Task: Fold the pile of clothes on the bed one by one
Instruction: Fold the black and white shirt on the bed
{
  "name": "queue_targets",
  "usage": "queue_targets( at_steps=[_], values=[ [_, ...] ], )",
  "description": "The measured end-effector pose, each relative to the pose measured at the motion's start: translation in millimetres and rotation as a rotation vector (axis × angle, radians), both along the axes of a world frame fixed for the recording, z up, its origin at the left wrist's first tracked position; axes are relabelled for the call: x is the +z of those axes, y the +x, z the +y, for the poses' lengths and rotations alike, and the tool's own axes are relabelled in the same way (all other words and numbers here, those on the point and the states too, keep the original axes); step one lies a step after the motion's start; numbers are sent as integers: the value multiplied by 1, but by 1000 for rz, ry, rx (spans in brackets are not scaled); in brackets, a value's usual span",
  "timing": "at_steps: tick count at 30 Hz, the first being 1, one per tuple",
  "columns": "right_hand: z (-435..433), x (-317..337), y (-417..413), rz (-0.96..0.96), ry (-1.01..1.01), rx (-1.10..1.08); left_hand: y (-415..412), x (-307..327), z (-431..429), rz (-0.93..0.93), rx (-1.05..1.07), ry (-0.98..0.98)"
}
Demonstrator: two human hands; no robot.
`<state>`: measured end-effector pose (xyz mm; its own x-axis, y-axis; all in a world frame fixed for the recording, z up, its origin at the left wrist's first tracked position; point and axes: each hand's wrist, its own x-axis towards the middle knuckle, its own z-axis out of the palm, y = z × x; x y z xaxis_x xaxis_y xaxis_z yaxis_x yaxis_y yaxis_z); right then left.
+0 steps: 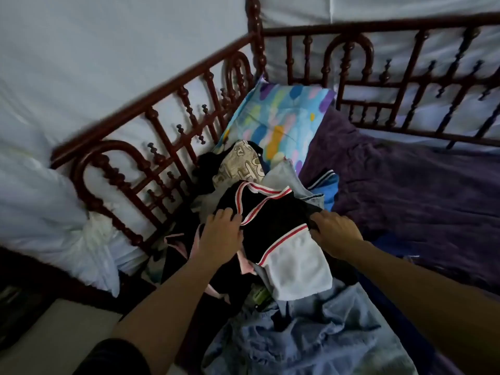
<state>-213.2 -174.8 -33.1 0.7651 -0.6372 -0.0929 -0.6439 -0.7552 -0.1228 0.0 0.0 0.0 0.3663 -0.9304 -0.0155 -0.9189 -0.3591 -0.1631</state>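
The bed with purple velvety cover (422,185) carries the heaped pile of mixed clothes (270,239) along its railed left edge. The black top with red-and-white striped trim (273,226) lies uppermost, crumpled. Left hand (220,235) presses it, fingers spread; right hand (335,234) pinches its edge, likely to lift it clear.

Colourful pillow (281,123) against dark wooden spindle railing (167,147); purple blanket (405,185) beside.

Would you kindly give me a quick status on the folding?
Left hand and right hand both on the black top with red-white trim. Top sits on the unfolded pile, not yet folded. Nothing blocking; purple blanket free alongside.
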Motion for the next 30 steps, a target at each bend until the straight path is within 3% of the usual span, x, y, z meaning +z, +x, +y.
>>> queue_targets(
  at_steps=[6,13,16,19,26,30],
  values=[
    [-31,-40,70,8,176,-209,81,-45,-85,41,-132,-78],
    [-49,-77,153,-347,574,-609,141,-83,-138,310,-135,-49],
    [-46,-88,158,-294,664,-648,144,-87,-136,340,-183,-115],
    [-32,-87,140,-299,564,-578,139,-82,-129,360,-221,-163],
    [-3,-30,36,-612,2,-479,108,-25,-126,390,-221,-338],
    [16,3,-35,-721,-84,-548,55,19,-125,500,-346,-422]
  ],
)
